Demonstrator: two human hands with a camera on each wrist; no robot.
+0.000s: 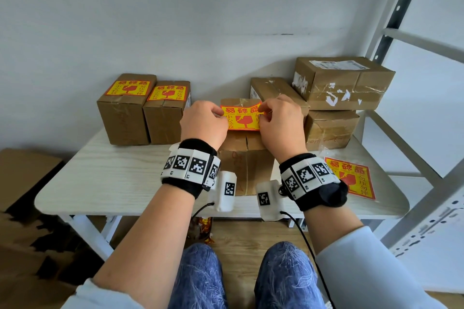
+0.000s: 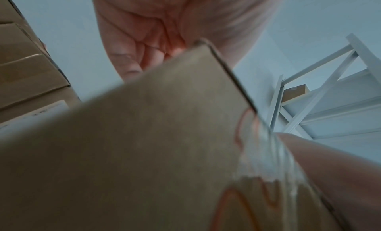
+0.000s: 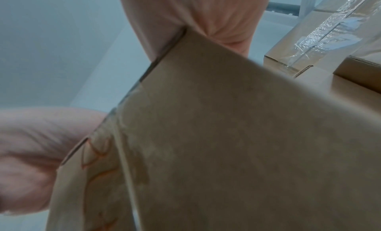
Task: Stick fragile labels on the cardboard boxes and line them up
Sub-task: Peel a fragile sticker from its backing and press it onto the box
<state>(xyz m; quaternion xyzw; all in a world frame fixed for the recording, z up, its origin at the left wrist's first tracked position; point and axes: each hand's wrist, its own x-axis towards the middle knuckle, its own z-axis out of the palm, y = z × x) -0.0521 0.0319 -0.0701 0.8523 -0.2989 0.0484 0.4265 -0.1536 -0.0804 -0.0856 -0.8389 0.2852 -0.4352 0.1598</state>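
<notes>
A cardboard box [image 1: 247, 158] stands upright at the table's middle, between my two wrists. Over its top I hold a yellow-and-red fragile label [image 1: 242, 118]. My left hand [image 1: 204, 120] pinches the label's left edge and my right hand [image 1: 278, 120] pinches its upper right corner, which curls up. Both wrist views are filled by the box's brown side [image 2: 144, 153] [image 3: 247, 145], and the label itself is hidden there. Two labelled boxes [image 1: 125, 108] [image 1: 167, 110] stand side by side at the back left.
Three unlabelled boxes sit at the back right: one [image 1: 275, 91] behind my right hand, and a large box [image 1: 341, 81] stacked on another [image 1: 331, 129]. A spare label sheet [image 1: 355, 178] lies on the table [image 1: 113, 178] at the right. A white metal rack [image 1: 414, 108] stands right.
</notes>
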